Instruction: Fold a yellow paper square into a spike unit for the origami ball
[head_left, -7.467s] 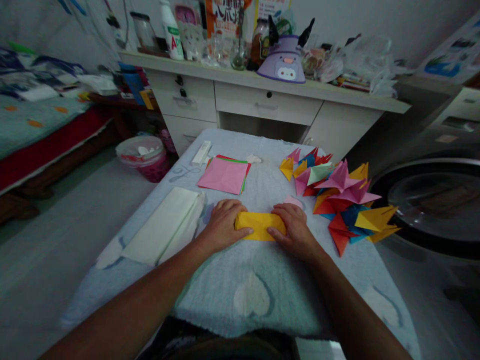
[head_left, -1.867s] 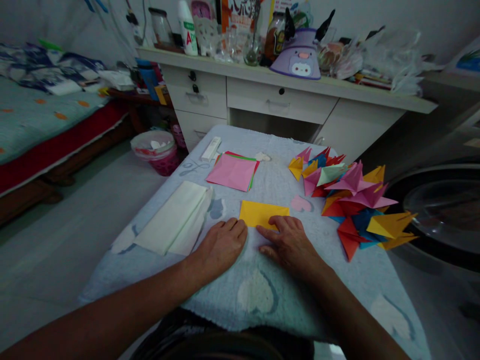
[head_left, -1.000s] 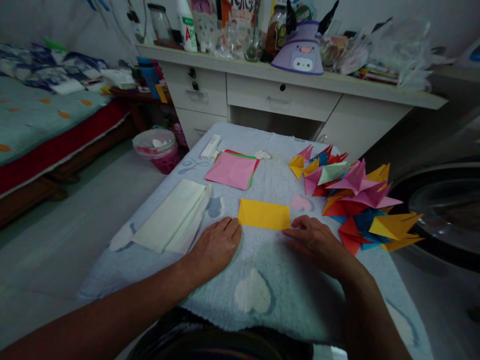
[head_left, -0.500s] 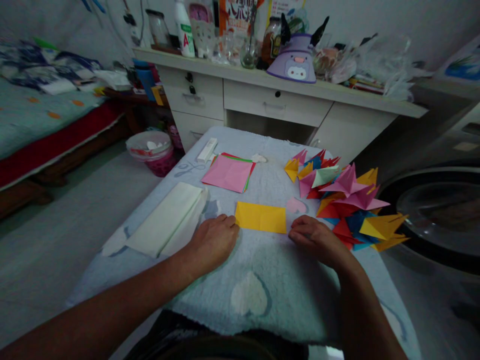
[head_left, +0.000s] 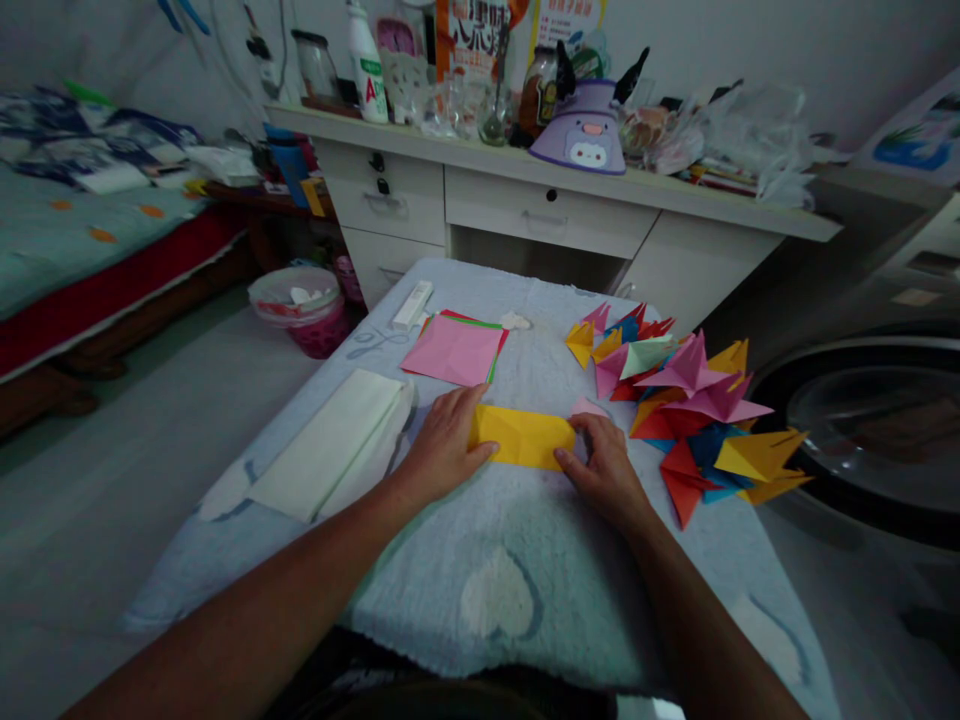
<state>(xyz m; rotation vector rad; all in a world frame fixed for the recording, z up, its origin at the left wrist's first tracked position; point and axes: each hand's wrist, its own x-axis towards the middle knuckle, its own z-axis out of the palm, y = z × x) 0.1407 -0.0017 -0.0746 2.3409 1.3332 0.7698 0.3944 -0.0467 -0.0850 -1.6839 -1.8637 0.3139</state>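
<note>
A yellow sheet of origami paper (head_left: 523, 436), folded to a rectangle with crease lines, lies in front of me on the cloth-covered table (head_left: 420, 590). My left hand (head_left: 452, 437) grips its left end, thumb on the near edge and fingers behind. At the right end my right hand (head_left: 602, 462) pinches the paper between thumb and fingers. Beyond it rests a stack of square coloured paper (head_left: 454, 348), pink on top. Many folded paper cranes (head_left: 690, 400) in several colours are heaped to the right.
Left of my hands lies a folded pale cloth or paper (head_left: 330, 440), with a small white box (head_left: 412, 305) farther back. A cluttered white desk (head_left: 555, 200) stands behind the table. A pink bin (head_left: 300, 308) is on the floor at left; a front-loading washing machine (head_left: 862, 400) is at right.
Both hands have shifted onto the ends of the yellow paper, thumbs now in front. Its right end has bent up slightly. A red crane at the heap's near edge sits lower.
</note>
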